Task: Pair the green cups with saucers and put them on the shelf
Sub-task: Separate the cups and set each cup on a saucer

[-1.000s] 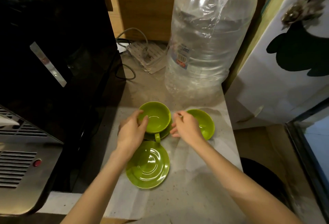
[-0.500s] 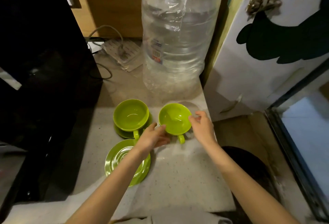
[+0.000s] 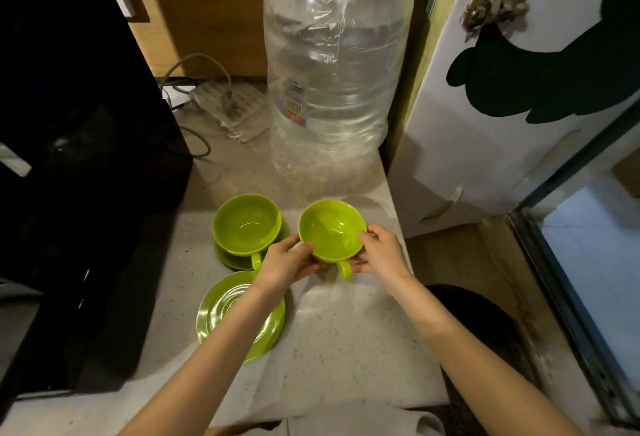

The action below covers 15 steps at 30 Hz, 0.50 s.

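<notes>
Both hands, left hand and right hand, have shifted to the second cup, fingers closed around it, next needing the empty saucer.

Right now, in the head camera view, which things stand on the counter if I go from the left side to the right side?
Black appliance → green cup on its saucer → green cup held by both hands → white cabinet door. The empty saucer and the big water bottle overlap these, so I leave them out.
</notes>
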Tool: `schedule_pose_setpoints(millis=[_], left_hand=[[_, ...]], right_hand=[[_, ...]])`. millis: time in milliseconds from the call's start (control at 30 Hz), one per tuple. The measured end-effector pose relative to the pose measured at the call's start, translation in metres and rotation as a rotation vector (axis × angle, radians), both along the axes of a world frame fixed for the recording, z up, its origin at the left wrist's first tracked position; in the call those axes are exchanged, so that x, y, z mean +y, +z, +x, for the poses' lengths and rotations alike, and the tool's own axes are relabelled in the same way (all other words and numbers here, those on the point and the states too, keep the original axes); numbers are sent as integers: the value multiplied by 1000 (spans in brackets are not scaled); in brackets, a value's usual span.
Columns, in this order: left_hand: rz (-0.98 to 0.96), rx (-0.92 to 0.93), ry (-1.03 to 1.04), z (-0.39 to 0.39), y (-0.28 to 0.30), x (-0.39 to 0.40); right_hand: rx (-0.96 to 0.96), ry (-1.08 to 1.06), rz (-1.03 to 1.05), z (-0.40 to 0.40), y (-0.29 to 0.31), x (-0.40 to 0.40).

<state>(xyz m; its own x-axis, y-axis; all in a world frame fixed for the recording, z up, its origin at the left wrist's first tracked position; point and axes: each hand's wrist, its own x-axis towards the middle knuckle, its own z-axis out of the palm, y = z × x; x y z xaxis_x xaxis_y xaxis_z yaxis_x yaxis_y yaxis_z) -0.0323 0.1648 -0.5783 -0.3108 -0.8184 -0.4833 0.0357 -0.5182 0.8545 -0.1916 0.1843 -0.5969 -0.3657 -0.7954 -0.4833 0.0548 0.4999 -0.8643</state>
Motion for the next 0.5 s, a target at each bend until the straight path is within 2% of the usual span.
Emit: schedule_pose_setpoints(millis=[100,300,500], left_hand=[[-38,62,22,10,11,4],[-142,-2,79,50,32,18],[-114,3,208,99,45,49]], right_hand=[[-11,15,-68,7,15,5],[-30,110,-223,38,42,11],[-80,225,-271,83,40,20]])
